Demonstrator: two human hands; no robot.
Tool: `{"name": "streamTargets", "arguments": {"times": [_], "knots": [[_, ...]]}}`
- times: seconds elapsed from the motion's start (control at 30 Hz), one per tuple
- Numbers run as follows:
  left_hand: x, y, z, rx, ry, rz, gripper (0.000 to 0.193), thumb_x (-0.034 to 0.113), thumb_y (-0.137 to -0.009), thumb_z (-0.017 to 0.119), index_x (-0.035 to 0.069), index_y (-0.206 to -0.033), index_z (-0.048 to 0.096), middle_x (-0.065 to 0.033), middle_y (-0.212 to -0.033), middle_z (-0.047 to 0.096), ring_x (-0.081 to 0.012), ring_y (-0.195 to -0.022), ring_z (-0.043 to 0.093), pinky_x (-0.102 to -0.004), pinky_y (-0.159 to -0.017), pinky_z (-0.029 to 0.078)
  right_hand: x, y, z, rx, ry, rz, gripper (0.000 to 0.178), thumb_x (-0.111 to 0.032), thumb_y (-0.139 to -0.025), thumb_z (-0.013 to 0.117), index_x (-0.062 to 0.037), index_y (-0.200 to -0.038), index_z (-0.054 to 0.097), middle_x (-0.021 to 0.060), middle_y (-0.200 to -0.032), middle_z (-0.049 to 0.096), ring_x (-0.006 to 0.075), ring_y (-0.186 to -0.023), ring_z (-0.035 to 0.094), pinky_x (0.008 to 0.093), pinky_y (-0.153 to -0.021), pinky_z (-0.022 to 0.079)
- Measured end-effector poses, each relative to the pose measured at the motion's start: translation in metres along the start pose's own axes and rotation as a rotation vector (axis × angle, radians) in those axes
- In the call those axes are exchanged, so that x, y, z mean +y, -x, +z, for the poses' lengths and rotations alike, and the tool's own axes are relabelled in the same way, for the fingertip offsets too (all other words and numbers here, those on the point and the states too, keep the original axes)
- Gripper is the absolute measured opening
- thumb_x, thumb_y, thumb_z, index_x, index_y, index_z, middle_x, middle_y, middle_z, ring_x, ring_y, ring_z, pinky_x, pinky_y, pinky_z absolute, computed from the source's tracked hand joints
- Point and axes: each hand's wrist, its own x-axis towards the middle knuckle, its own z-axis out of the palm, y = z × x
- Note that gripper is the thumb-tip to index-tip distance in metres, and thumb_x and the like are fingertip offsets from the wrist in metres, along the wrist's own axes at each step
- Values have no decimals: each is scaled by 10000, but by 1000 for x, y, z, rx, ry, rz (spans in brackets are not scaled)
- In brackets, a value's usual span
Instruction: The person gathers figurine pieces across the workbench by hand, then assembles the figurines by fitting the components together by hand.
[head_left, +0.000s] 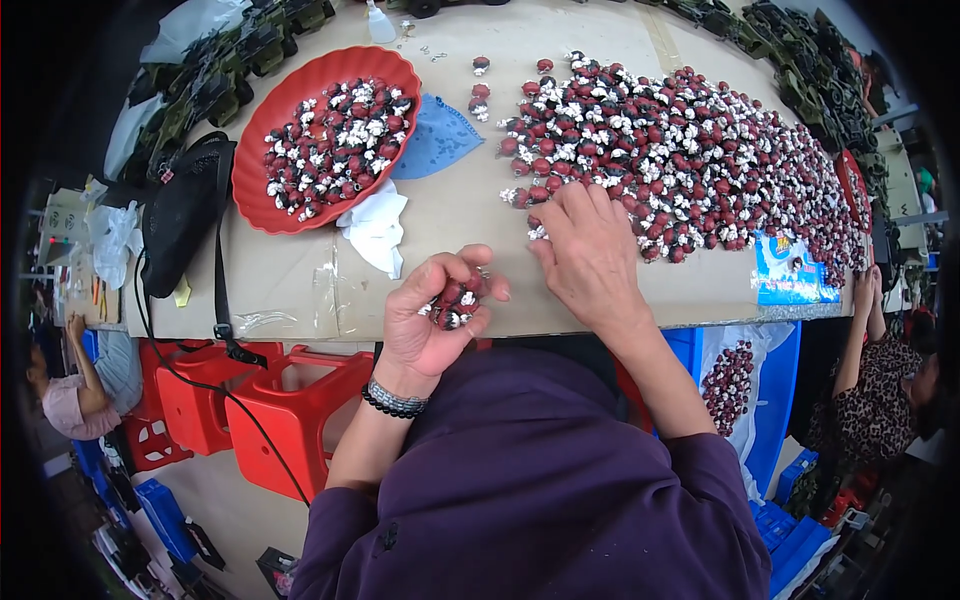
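My left hand (425, 320), palm up with a beaded bracelet at the wrist, has its fingers curled around several small red, black and white figurines (456, 302). Palm down at the near left edge of a large pile of the same pieces (690, 150), my right hand (590, 255) has its thumb and forefinger bent round one small figurine (537, 232), mostly hidden beneath the fingers. More pieces fill a red scalloped bowl (257, 190) at the left. A few lie singly beyond my right hand.
A blue cloth (437, 140) and white tissue (376, 228) lie beside the bowl. A black bag (185, 215) with a strap hangs over the table's left edge. Red stools (290, 400) and a blue bin (775, 400) stand below. Green toy vehicles (215, 85) line the far side. People sit at both sides.
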Motion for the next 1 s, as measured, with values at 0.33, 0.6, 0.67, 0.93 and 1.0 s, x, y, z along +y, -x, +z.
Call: {"name": "streamTargets", "arguments": {"times": [0.33, 0.6, 0.67, 0.93, 1.0], "knots": [[-2, -5, 18, 148, -223, -49, 332, 271, -916, 642, -11, -1091, 628, -69, -881, 607, -185, -620, 588, -258, -456, 403, 13, 2, 13, 179, -277, -13, 307, 63, -689, 703, -17, -980, 649, 58, -966, 571, 206, -810, 556, 320, -672, 455], [-17, -16, 48, 285, -330, -140, 352, 247, -921, 659, 5, -1174, 619, -36, -854, 600, -122, -604, 569, -223, -446, 380, 5, 12, 9, 312, -1089, 75, 209, 85, -758, 711, 6, -937, 636, 91, -1003, 569, 154, -904, 565, 264, -762, 483], [-20, -16, 46, 282, -291, -146, 368, 244, -921, 660, 14, -1203, 613, -35, -858, 601, -118, -606, 565, -222, -445, 375, -5, 17, 12, 395, -1022, 67, 188, 61, -700, 732, -36, -855, 687, 88, -915, 639, 230, -886, 609, 338, -799, 509], [-19, -14, 43, 201, -226, -93, 366, 230, -951, 607, 31, -1257, 580, -34, -867, 613, -118, -620, 560, -217, -449, 389, -7, 25, 18, 473, -725, -208, 218, 86, -683, 729, -75, -811, 658, 41, -893, 641, 216, -867, 559, 330, -759, 458], [-19, -14, 42, 198, -228, -98, 366, 228, -954, 601, 31, -1261, 577, -34, -869, 612, -118, -620, 560, -216, -448, 391, -11, 26, 19, 480, -700, -230, 227, 88, -660, 726, -85, -797, 670, 26, -887, 646, 219, -860, 559, 322, -751, 456]]}}
